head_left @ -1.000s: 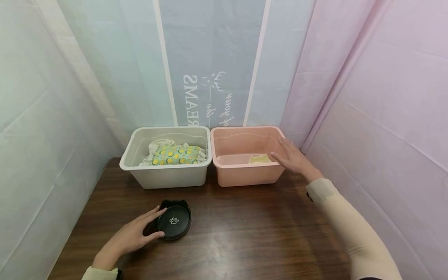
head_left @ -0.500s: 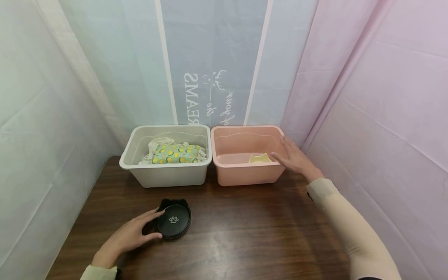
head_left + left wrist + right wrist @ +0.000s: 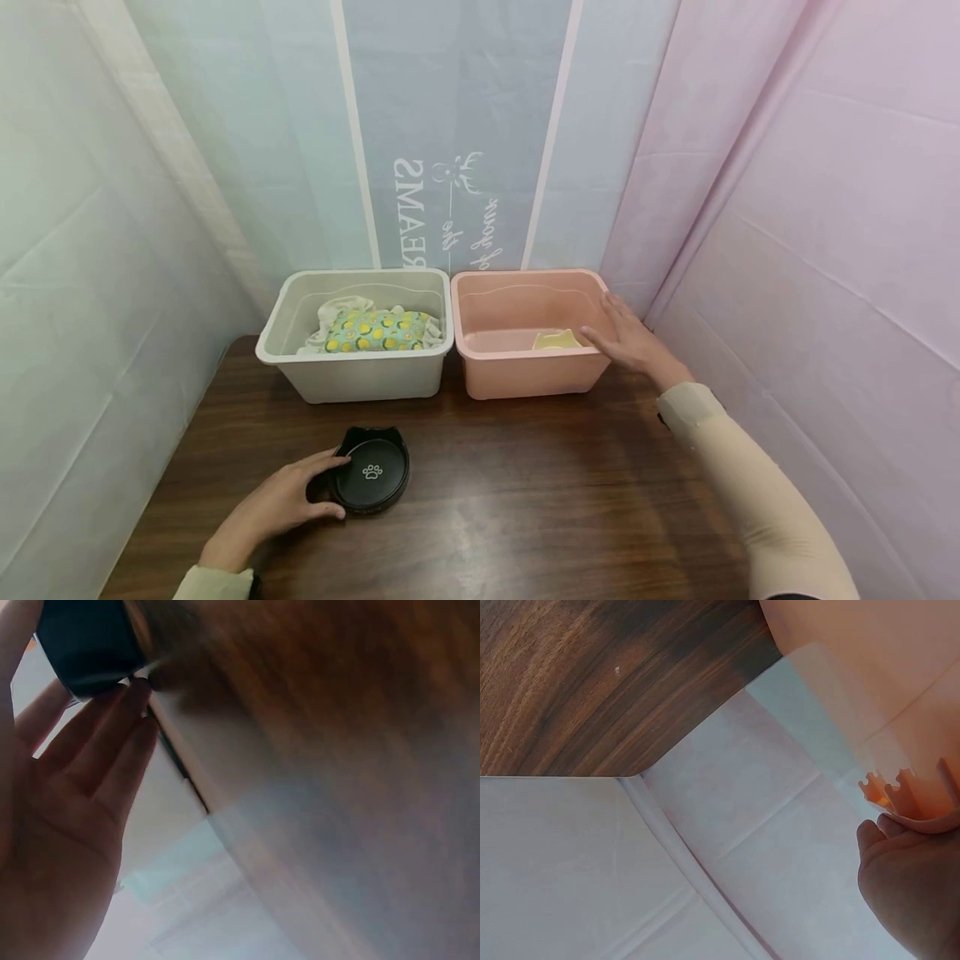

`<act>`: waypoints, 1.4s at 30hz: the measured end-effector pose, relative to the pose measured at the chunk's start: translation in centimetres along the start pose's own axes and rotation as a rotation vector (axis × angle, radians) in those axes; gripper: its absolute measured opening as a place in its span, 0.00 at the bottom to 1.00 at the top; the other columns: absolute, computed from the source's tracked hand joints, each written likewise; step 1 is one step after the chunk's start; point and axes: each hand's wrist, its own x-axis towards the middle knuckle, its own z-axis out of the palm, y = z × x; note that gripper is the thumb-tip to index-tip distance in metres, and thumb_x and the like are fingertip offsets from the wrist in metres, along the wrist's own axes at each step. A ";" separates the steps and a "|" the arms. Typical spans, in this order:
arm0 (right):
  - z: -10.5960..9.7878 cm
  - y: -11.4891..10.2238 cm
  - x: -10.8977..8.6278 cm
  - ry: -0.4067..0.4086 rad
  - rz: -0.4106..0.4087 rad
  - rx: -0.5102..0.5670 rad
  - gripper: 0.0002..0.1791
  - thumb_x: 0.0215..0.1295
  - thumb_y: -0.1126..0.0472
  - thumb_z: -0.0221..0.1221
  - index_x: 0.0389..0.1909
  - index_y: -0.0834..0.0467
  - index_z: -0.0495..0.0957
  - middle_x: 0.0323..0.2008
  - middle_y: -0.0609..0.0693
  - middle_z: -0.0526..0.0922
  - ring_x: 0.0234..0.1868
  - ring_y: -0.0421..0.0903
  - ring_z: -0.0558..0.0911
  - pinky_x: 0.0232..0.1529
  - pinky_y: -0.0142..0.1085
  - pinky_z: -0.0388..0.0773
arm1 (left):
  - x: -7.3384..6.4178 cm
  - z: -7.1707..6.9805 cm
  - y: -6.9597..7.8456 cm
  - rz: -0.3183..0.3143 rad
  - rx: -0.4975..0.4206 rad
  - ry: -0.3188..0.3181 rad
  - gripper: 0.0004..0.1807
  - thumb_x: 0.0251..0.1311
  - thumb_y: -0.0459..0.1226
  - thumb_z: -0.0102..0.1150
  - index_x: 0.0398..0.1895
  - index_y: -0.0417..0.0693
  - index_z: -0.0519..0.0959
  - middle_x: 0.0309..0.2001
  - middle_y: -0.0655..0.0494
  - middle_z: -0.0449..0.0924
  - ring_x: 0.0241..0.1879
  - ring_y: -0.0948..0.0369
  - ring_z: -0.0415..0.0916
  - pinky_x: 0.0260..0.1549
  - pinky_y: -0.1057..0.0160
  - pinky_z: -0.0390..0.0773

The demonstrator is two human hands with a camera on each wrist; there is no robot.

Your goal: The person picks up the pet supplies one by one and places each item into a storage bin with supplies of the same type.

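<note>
Left hand point(image 3: 279, 502) spread at black bowl's point(image 3: 378, 487) 9 o'clock, probably to suit its round side; bowl on table point(image 3: 517, 500), head view's 7 o'clock. Right hand point(image 3: 634, 343) spread on pink bin's point(image 3: 532, 379) 3 o'clock rim, likely steadying.

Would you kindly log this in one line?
left hand: touching round black cat-eared dish | right hand: on rim of pink rectangular plastic bin

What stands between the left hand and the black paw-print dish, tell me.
Nothing visible: in the head view, the left hand is right at the left side of the black dish, slightly overlapping it.
</note>
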 end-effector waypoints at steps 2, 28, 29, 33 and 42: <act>0.0 0.0 0.0 -0.003 0.001 0.004 0.54 0.81 0.29 0.47 0.88 0.62 0.39 0.88 0.60 0.36 0.87 0.61 0.38 0.83 0.67 0.42 | 0.1 0.1 0.0 0.021 -0.004 0.013 0.46 0.51 0.62 0.79 0.69 0.45 0.81 0.71 0.33 0.75 0.67 0.35 0.77 0.61 0.33 0.80; -0.4 0.0 0.0 -0.012 -0.008 -0.003 0.53 0.81 0.30 0.45 0.88 0.62 0.39 0.88 0.60 0.36 0.87 0.62 0.37 0.83 0.68 0.42 | 0.4 -0.2 0.9 -0.039 0.018 0.130 0.30 0.40 0.64 0.84 0.44 0.63 0.87 0.65 0.40 0.84 0.58 0.43 0.86 0.54 0.39 0.86; -0.4 0.0 0.0 -0.012 -0.008 -0.003 0.53 0.81 0.30 0.46 0.88 0.62 0.39 0.88 0.60 0.36 0.87 0.62 0.38 0.83 0.68 0.42 | 0.4 -0.2 0.9 -0.038 0.019 0.130 0.30 0.40 0.64 0.84 0.43 0.63 0.87 0.65 0.40 0.84 0.57 0.44 0.87 0.53 0.39 0.86; -0.4 -0.1 0.0 -0.013 -0.009 -0.003 0.53 0.82 0.30 0.46 0.88 0.63 0.39 0.88 0.61 0.36 0.87 0.63 0.38 0.83 0.68 0.42 | 0.3 -0.2 1.0 -0.032 0.029 0.134 0.29 0.40 0.66 0.83 0.42 0.65 0.86 0.65 0.42 0.84 0.55 0.46 0.87 0.52 0.41 0.87; -0.2 0.2 0.1 0.003 -0.017 -0.012 0.54 0.81 0.29 0.46 0.88 0.62 0.39 0.88 0.61 0.38 0.87 0.64 0.40 0.83 0.67 0.43 | 0.4 -0.5 1.3 -0.005 0.044 0.176 0.29 0.41 0.66 0.82 0.42 0.64 0.85 0.63 0.43 0.86 0.46 0.57 0.87 0.45 0.46 0.88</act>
